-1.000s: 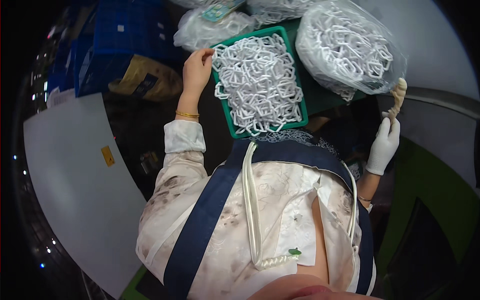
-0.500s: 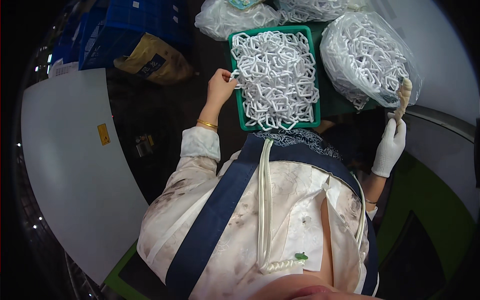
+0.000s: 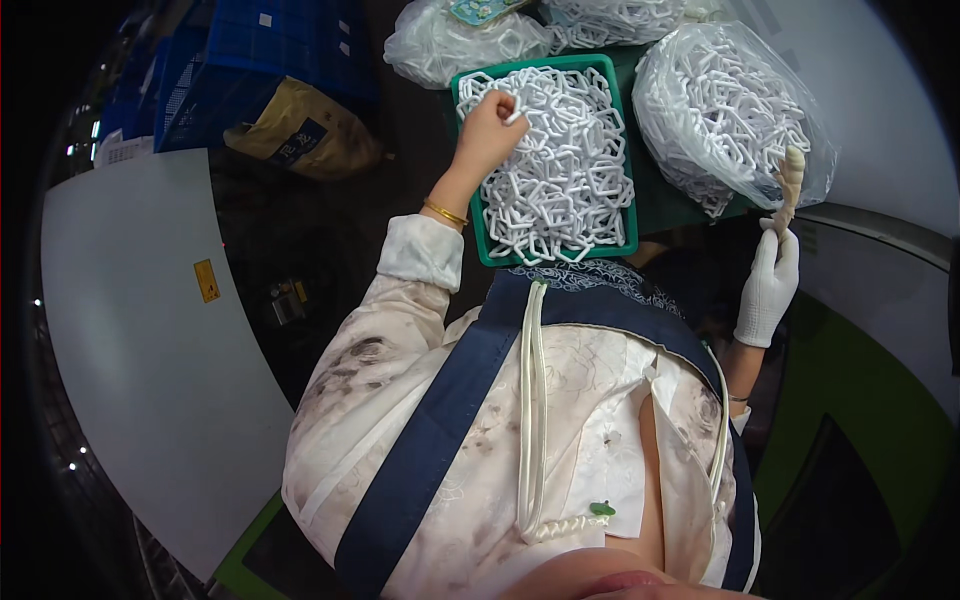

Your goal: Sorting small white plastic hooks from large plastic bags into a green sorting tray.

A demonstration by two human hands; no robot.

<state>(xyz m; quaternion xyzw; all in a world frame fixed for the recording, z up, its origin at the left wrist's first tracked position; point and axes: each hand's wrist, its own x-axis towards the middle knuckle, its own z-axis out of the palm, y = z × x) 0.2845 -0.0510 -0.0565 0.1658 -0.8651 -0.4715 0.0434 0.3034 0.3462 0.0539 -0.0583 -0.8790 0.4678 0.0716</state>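
In front of me the white links (image 3: 560,160) lie heaped in a shallow green tray (image 3: 481,228), smooth, thick-stranded angular loops tangled over one another and piled up to the rim, a few hanging over its near edge; at the far right, the beige piece (image 3: 790,180) is long, narrow and knobbly, standing roughly upright, though I cannot tell what it is made of. Around these, from the left, there is a pale grey panel (image 3: 130,360) with a small yellow label (image 3: 206,281), then blue crates (image 3: 275,65) with a tan sack (image 3: 305,130) leaning before them, then a filled clear bag (image 3: 465,45) just beyond the tray's far left corner, and right of the tray an open clear bag (image 3: 735,120) of similar loops, its lower right part lying behind the beige piece. My bare left hand (image 3: 487,130) stands in the way of some loops at the tray's upper left; its fingers are curled in, with thumb and forefinger pinched on one white link. My right hand (image 3: 768,285), in a white glove, is closed around the lower end of the beige piece, fingers nearly together, well apart from the tray.
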